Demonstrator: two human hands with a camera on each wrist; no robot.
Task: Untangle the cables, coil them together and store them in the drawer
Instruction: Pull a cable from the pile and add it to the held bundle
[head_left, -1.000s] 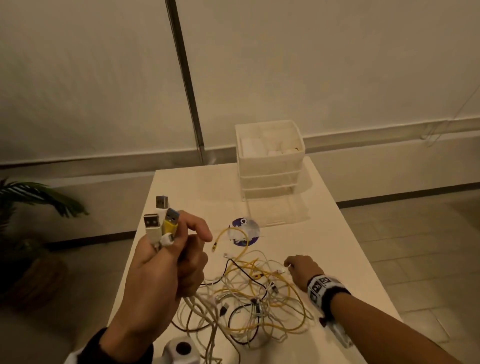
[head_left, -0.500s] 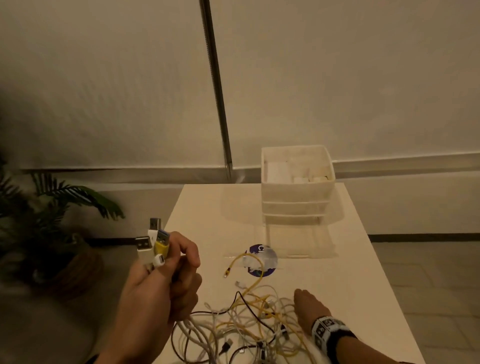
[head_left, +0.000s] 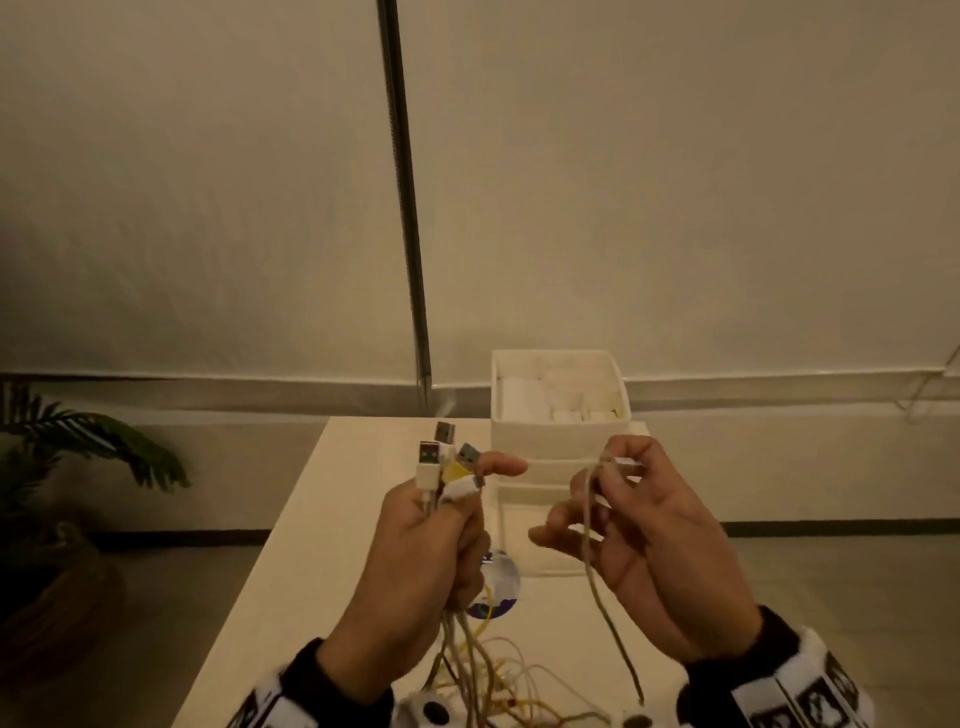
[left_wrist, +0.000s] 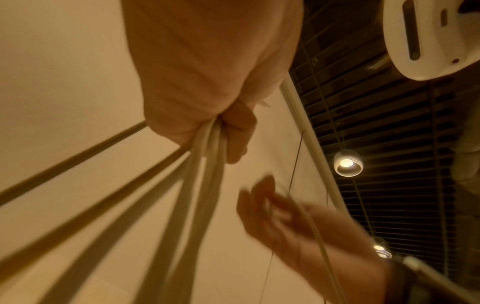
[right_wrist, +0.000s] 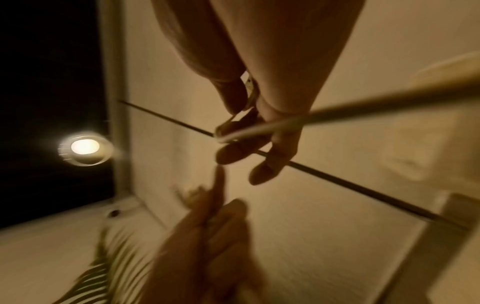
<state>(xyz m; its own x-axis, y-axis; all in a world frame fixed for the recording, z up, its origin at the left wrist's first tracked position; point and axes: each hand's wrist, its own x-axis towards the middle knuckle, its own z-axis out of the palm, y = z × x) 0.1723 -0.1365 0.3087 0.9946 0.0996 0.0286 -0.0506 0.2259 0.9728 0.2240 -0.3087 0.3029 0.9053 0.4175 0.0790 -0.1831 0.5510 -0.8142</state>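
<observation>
My left hand (head_left: 431, 540) is raised above the table and grips a bunch of cables (head_left: 467, 654) with several USB plugs (head_left: 441, 462), white and yellow, sticking up out of the fist. The cables (left_wrist: 197, 185) run down from the fist to a tangle (head_left: 514, 696) on the table. My right hand (head_left: 639, 535) is lifted beside it and pinches the end of one pale cable (head_left: 597, 571), which hangs down toward the table. In the right wrist view the fingers (right_wrist: 259, 123) curl round that cable (right_wrist: 337, 115). A white drawer unit (head_left: 558, 415) stands at the table's far end.
The white table (head_left: 322, 519) has a round purple-and-white sticker (head_left: 501, 587) behind my left hand. A potted plant (head_left: 78, 467) stands on the floor to the left. A dark vertical pole (head_left: 405, 208) runs up the pale wall behind.
My right hand has risen off the cable pile on the table with one pale cable end pinched. My left hand has lifted higher with the plug bundle. The head view tilted up.
</observation>
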